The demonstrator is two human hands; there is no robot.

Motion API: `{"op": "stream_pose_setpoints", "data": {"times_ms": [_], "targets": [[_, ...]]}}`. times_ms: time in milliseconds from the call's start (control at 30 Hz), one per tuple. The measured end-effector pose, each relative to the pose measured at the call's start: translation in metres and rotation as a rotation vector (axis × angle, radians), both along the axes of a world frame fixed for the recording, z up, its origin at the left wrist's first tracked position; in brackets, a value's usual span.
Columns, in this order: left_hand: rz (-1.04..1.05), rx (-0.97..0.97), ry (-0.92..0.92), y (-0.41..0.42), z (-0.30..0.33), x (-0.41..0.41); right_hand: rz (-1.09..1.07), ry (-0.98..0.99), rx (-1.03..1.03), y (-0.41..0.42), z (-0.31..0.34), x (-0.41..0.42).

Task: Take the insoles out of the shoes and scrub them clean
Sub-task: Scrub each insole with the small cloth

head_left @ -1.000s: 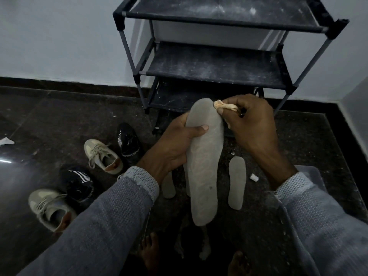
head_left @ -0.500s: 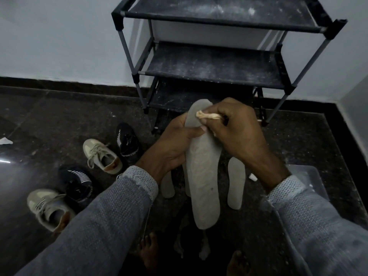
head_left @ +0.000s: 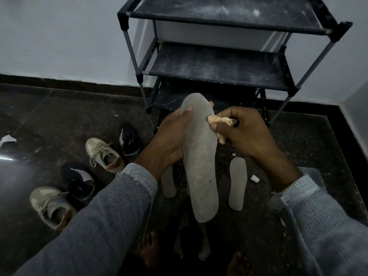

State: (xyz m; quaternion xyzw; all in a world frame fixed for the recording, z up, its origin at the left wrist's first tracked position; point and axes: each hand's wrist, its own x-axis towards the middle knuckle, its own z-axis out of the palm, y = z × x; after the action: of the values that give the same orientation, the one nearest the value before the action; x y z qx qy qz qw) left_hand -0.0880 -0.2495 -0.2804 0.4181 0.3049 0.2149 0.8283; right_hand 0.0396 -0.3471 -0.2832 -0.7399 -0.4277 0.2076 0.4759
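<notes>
A long grey insole is held upright in mid-air, toe end up. My left hand grips its left edge, thumb on the front near the top. My right hand pinches a crumpled beige cloth against the insole's right edge. Two more grey insoles lie on the floor below, one to the right and one partly hidden behind my left wrist. Two beige sneakers and two black sneakers stand on the floor at left.
A black three-tier shoe rack stands against the white wall straight ahead. A clear plastic tub sits under my right forearm. A small white scrap lies beside the right insole. My bare feet show at the bottom. The floor is dark stone.
My right hand with the cloth has slid from the insole's top centre down to its right edge. My left thumb has moved up towards the toe end.
</notes>
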Motion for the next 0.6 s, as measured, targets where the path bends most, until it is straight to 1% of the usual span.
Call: {"op": "stream_pose_setpoints", "data": {"times_ms": [100, 167, 300, 367, 500, 567, 600], "targets": [[0.025, -0.052, 0.022, -0.001, 0.001, 0.001, -0.108, 0.082, 0.068, 0.001, 0.0, 0.001], [0.012, -0.053, 0.046, -0.004, -0.001, 0.002, -0.182, 0.111, 0.106, 0.0, 0.001, 0.004], [-0.001, -0.057, 0.066, -0.01, -0.003, 0.005, -0.23, 0.127, 0.18, 0.001, 0.005, 0.003], [-0.001, -0.07, 0.061, -0.011, -0.003, 0.006, -0.225, 0.073, 0.188, 0.0, 0.004, 0.002], [-0.016, -0.093, 0.037, -0.011, -0.004, 0.006, -0.235, -0.176, 0.15, 0.0, -0.002, 0.0], [-0.02, -0.12, 0.022, -0.011, -0.006, 0.006, -0.22, -0.203, 0.145, 0.002, -0.003, -0.008], [-0.023, -0.134, 0.012, -0.011, -0.006, 0.006, -0.179, -0.211, 0.138, 0.003, -0.003, -0.014]]}}
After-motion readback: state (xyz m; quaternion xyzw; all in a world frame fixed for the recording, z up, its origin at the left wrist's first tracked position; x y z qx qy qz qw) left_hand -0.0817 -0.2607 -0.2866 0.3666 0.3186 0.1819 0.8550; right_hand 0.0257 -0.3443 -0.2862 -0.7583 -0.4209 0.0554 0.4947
